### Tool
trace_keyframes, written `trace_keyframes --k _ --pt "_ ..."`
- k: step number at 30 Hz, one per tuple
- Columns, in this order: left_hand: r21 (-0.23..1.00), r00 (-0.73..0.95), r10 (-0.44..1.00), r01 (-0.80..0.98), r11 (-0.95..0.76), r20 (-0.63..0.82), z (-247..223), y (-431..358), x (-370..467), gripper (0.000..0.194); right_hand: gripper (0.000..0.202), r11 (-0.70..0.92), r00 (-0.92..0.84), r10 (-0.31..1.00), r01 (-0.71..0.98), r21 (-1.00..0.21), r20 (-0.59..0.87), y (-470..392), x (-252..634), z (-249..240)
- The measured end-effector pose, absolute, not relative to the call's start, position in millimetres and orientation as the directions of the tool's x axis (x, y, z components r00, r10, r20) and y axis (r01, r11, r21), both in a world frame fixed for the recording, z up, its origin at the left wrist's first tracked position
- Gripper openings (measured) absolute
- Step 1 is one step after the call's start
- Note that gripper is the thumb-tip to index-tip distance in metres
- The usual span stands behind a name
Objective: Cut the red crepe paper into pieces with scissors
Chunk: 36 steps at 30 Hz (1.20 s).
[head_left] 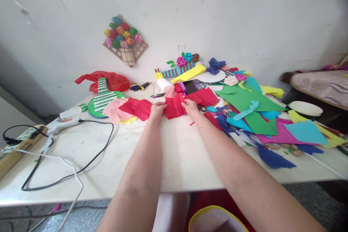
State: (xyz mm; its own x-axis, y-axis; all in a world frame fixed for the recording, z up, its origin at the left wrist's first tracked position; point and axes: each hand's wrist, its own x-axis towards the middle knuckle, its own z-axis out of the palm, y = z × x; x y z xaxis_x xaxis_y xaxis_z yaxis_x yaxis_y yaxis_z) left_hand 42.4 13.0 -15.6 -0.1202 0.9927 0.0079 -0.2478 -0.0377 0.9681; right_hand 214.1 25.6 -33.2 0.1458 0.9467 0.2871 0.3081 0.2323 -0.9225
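Over the middle of the table, a piece of red crepe paper [174, 106] is stretched between my hands. My left hand [157, 111] pinches its left edge, and my right hand [190, 107] grips the right edge, both with fingers closed. Another crinkled red paper piece [138, 108] lies just left of my left hand, overlapping a pink sheet [114, 110]. Beside my right hand are the dark handles of scissors [202, 108] and more red paper [205, 96].
A glue gun [63, 125] with a looping black cord and a power strip [23, 143] occupy the left side. A green guitar-shaped craft [104, 103] lies behind. Coloured sheets [252, 98] are heaped at right. A white bowl [305, 108] stands beyond them.
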Motion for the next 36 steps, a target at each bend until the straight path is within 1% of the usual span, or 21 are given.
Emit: trace_keyframes --k 2,4,6,8,10,13,16,20,24,30,36 --pt "0.964 -0.115 0.993 -0.261 -0.039 0.009 -16 14 42 0.024 0.025 0.207 0.175 0.946 0.317 -0.925 0.272 25 214 -32" --pt "0.957 -0.11 0.994 -0.286 -0.051 0.02 -17 14 41 0.026 0.037 0.191 0.207 0.939 0.357 -0.914 0.277 23 214 -30" --pt "0.951 -0.106 0.994 -0.302 -0.063 0.032 -17 14 41 0.026 0.049 0.206 0.21 0.925 0.424 -0.882 0.317 19 216 -27" --pt "0.955 -0.111 0.993 -0.288 -0.07 0.039 -17 14 41 0.026 0.056 0.25 0.174 0.91 0.493 -0.833 0.376 16 217 -25" --pt "0.966 -0.121 0.991 -0.247 -0.077 0.048 -17 15 40 0.026 0.056 0.309 0.121 0.89 0.548 -0.778 0.439 13 218 -23" --pt "0.976 -0.133 0.989 -0.201 -0.089 0.062 -17 15 39 0.026 0.047 0.385 0.022 0.867 0.605 -0.697 0.498 11 218 -21" --pt "0.971 -0.111 0.991 -0.22 -0.092 0.069 -16 14 38 0.028 0.038 0.39 -0.038 0.87 0.663 -0.639 0.491 11 217 -20" --pt "0.964 -0.126 0.989 -0.244 -0.104 0.075 -14 12 36 0.029 0.034 0.377 -0.066 0.868 0.733 -0.567 0.492 12 215 -18" --pt "0.96 -0.125 0.989 -0.257 -0.111 0.081 -13 10 34 0.029 0.042 0.374 -0.117 0.876 0.778 -0.504 0.469 12 213 -18" --pt "0.967 -0.13 0.989 -0.231 -0.104 0.075 -11 10 34 0.028 0.053 0.358 -0.169 0.906 0.796 -0.487 0.389 11 212 -20" --pt "0.977 -0.118 0.99 -0.193 -0.096 0.074 -14 12 32 0.024 0.055 0.378 -0.212 0.893 0.831 -0.408 0.397 10 208 -22"
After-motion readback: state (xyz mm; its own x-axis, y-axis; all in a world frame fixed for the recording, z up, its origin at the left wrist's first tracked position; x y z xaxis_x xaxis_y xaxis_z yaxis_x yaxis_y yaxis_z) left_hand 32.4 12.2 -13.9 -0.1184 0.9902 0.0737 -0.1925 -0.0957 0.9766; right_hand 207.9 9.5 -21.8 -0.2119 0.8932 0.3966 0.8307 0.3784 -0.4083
